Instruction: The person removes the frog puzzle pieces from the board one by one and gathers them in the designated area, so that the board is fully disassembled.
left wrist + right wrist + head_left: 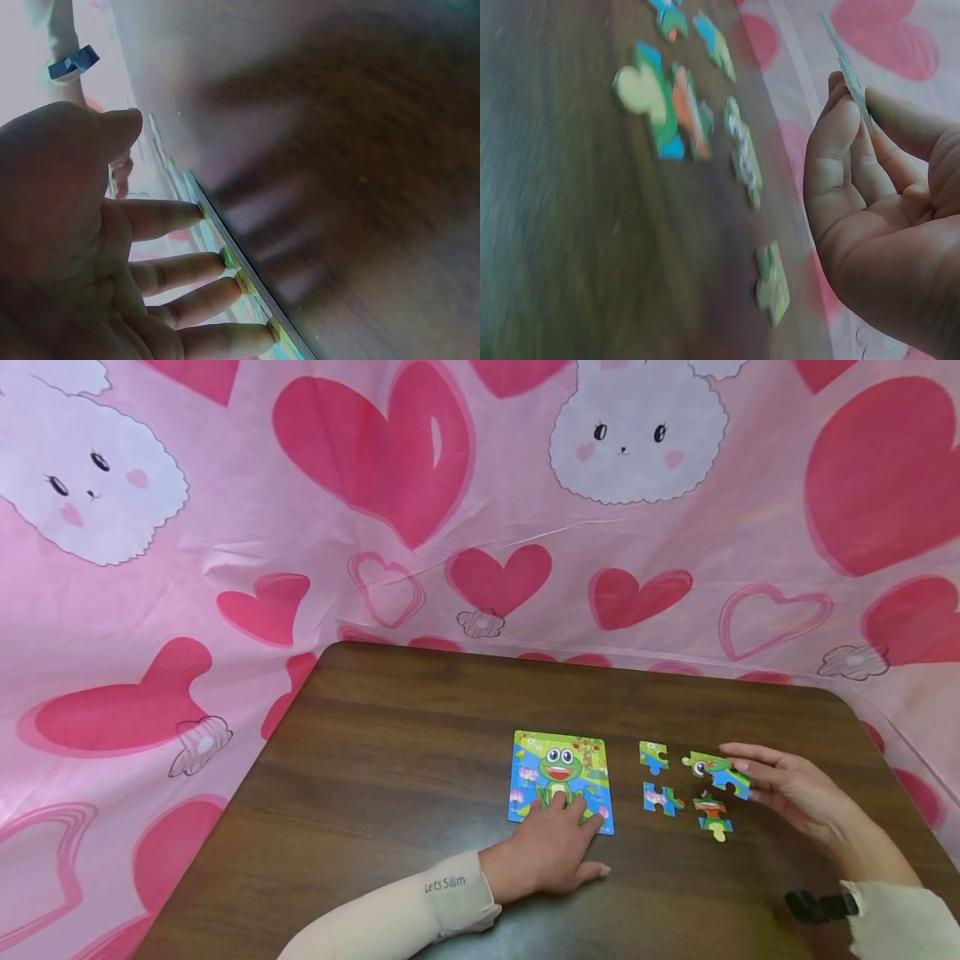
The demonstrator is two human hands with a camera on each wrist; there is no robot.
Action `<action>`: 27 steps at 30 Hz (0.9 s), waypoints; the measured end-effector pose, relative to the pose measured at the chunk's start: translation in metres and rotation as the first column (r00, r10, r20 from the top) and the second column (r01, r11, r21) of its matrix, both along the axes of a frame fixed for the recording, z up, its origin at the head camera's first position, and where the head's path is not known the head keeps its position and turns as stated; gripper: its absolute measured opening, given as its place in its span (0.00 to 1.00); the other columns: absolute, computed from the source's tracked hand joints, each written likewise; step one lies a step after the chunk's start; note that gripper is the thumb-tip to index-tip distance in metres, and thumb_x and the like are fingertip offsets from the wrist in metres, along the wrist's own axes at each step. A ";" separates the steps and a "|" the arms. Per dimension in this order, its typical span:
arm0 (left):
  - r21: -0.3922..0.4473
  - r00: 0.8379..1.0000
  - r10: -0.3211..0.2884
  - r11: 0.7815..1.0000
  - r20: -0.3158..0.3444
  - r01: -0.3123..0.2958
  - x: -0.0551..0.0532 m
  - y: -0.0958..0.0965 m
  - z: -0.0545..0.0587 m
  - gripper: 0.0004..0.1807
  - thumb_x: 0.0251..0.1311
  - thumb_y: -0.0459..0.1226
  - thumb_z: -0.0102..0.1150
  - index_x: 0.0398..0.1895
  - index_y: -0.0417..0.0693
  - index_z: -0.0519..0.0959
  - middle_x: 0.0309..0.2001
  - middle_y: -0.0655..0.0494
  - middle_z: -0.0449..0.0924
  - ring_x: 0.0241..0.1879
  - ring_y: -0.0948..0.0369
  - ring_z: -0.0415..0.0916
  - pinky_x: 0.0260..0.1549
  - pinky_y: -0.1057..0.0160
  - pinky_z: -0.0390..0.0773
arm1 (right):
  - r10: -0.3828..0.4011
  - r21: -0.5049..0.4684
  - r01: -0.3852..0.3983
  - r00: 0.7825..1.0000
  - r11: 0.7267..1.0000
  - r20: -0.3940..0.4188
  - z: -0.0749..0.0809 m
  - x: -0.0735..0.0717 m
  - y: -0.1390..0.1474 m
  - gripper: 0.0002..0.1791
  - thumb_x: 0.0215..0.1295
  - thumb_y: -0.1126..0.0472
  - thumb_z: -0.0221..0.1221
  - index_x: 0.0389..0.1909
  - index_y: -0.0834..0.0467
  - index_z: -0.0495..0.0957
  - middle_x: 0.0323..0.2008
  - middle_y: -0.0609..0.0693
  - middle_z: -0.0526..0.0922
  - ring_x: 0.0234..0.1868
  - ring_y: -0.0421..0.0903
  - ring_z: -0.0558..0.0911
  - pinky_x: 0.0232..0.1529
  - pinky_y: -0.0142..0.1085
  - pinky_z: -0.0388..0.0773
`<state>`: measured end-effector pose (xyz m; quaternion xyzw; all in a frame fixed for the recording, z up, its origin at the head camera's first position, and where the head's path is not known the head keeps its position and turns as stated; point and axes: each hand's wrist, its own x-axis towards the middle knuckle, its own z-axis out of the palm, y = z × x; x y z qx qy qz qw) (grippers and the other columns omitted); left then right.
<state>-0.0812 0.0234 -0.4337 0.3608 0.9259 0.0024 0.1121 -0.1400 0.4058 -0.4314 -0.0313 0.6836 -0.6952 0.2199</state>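
A square frog picture board (560, 764) lies flat on the brown table. My left hand (547, 852) rests its fingertips on the lower part of the board, fingers spread and fairly straight; the left wrist view shows those fingertips touching near the board's edge. To the right, my right hand (795, 789) pinches a thin jigsaw piece (849, 71) between thumb and fingers, above the table. Just left of that hand lie loose jigsaw pieces: a green-and-blue one (654, 758), one with a pink flower (660, 799) and one with an orange-red part (713, 817).
The wooden table (375, 760) has a rounded back edge. Behind it hangs a pink cloth (510, 518) with hearts and rabbit faces. Several pieces, including a green one (772, 285), appear spread on the table in the right wrist view.
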 end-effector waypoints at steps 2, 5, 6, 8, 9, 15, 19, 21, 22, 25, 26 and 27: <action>-0.004 1.000 0.002 1.000 -0.003 -0.002 0.000 0.000 -0.001 0.36 0.67 0.69 0.45 0.73 0.66 0.68 0.64 0.60 0.71 0.62 0.56 0.69 0.60 0.46 0.75 | -0.022 0.003 0.022 1.000 1.000 0.005 -0.003 0.003 0.007 0.21 0.80 0.66 0.45 0.57 0.46 0.83 0.50 0.33 0.85 0.42 0.33 0.80 0.40 0.30 0.81; -0.010 1.000 0.003 1.000 -0.011 -0.003 0.000 0.000 0.000 0.36 0.67 0.69 0.45 0.73 0.66 0.69 0.62 0.61 0.72 0.61 0.56 0.69 0.59 0.46 0.75 | -0.032 0.013 0.032 0.999 0.999 0.009 -0.009 0.008 0.018 0.22 0.81 0.66 0.44 0.57 0.45 0.83 0.50 0.32 0.85 0.42 0.32 0.80 0.40 0.30 0.80; -0.012 1.000 0.002 1.000 -0.017 -0.002 0.000 0.000 0.000 0.36 0.67 0.69 0.44 0.72 0.66 0.69 0.62 0.61 0.72 0.61 0.56 0.69 0.59 0.47 0.76 | -0.029 0.016 0.029 1.000 0.999 0.011 -0.011 0.010 0.022 0.22 0.81 0.65 0.44 0.58 0.45 0.83 0.50 0.31 0.84 0.43 0.32 0.79 0.40 0.30 0.79; -0.012 1.000 0.000 1.000 -0.021 0.000 0.000 0.000 0.000 0.35 0.68 0.69 0.44 0.72 0.66 0.69 0.62 0.61 0.72 0.60 0.56 0.69 0.58 0.47 0.76 | -0.030 0.032 0.029 0.999 0.999 0.020 -0.014 0.014 0.030 0.21 0.82 0.65 0.43 0.59 0.44 0.82 0.49 0.31 0.84 0.43 0.33 0.79 0.39 0.30 0.79; -0.011 1.000 -0.002 1.000 -0.023 0.002 0.000 0.000 0.000 0.35 0.68 0.69 0.44 0.72 0.66 0.69 0.61 0.61 0.72 0.60 0.56 0.69 0.58 0.47 0.76 | -0.025 0.036 0.024 0.999 0.999 0.023 -0.015 0.016 0.034 0.22 0.82 0.64 0.43 0.60 0.44 0.82 0.50 0.31 0.84 0.43 0.33 0.78 0.39 0.30 0.78; -0.008 1.000 -0.006 1.000 0.000 0.006 0.000 0.000 0.001 0.34 0.68 0.68 0.44 0.72 0.67 0.69 0.62 0.61 0.72 0.61 0.56 0.68 0.58 0.47 0.76 | -0.029 0.175 0.024 0.999 0.984 0.028 -0.017 0.028 0.056 0.21 0.82 0.63 0.43 0.61 0.45 0.81 0.50 0.25 0.81 0.46 0.26 0.78 0.40 0.27 0.77; -0.010 1.000 0.001 1.000 0.023 -0.001 -0.001 0.000 0.002 0.35 0.68 0.69 0.44 0.72 0.67 0.69 0.63 0.61 0.72 0.60 0.57 0.68 0.57 0.49 0.76 | -0.002 0.335 -0.004 1.000 0.942 0.018 -0.018 0.034 0.064 0.19 0.82 0.60 0.44 0.63 0.49 0.79 0.50 0.21 0.79 0.48 0.22 0.77 0.41 0.26 0.78; -0.006 0.999 0.006 1.000 0.036 -0.006 -0.003 -0.001 0.004 0.34 0.68 0.68 0.44 0.72 0.68 0.69 0.62 0.61 0.72 0.59 0.57 0.68 0.55 0.52 0.77 | 0.011 0.384 -0.014 1.000 0.923 0.010 -0.020 0.037 0.066 0.19 0.82 0.60 0.44 0.63 0.51 0.79 0.49 0.21 0.79 0.48 0.22 0.78 0.42 0.27 0.79; -0.004 0.999 0.008 1.000 0.043 -0.008 -0.003 -0.001 0.005 0.34 0.68 0.68 0.44 0.72 0.68 0.70 0.63 0.61 0.72 0.59 0.58 0.68 0.54 0.53 0.77 | 0.014 0.400 -0.018 1.000 0.917 0.013 -0.021 0.038 0.067 0.19 0.82 0.60 0.44 0.63 0.51 0.79 0.49 0.21 0.79 0.48 0.22 0.77 0.42 0.28 0.79; 0.004 0.998 0.003 1.000 0.056 -0.004 -0.005 -0.003 0.007 0.33 0.68 0.68 0.44 0.71 0.68 0.72 0.62 0.61 0.73 0.58 0.58 0.68 0.52 0.56 0.77 | 0.037 0.441 -0.039 0.999 0.897 0.013 -0.023 0.041 0.070 0.19 0.82 0.60 0.44 0.63 0.51 0.79 0.48 0.20 0.79 0.47 0.21 0.77 0.41 0.28 0.79; 0.005 0.999 -0.001 1.000 0.053 0.001 -0.005 -0.003 0.008 0.33 0.69 0.68 0.44 0.70 0.68 0.72 0.62 0.61 0.73 0.58 0.58 0.68 0.52 0.57 0.77 | 0.044 0.449 -0.048 0.999 0.892 0.018 -0.024 0.041 0.071 0.19 0.82 0.60 0.44 0.63 0.51 0.79 0.48 0.20 0.79 0.47 0.21 0.77 0.41 0.28 0.79; 0.006 0.999 -0.006 1.000 0.052 0.006 -0.005 -0.004 0.009 0.32 0.69 0.67 0.44 0.70 0.67 0.72 0.62 0.61 0.73 0.57 0.58 0.68 0.52 0.57 0.77 | 0.050 0.460 -0.054 0.999 0.886 0.021 -0.024 0.042 0.072 0.19 0.82 0.60 0.44 0.63 0.50 0.79 0.48 0.19 0.79 0.47 0.21 0.77 0.41 0.28 0.79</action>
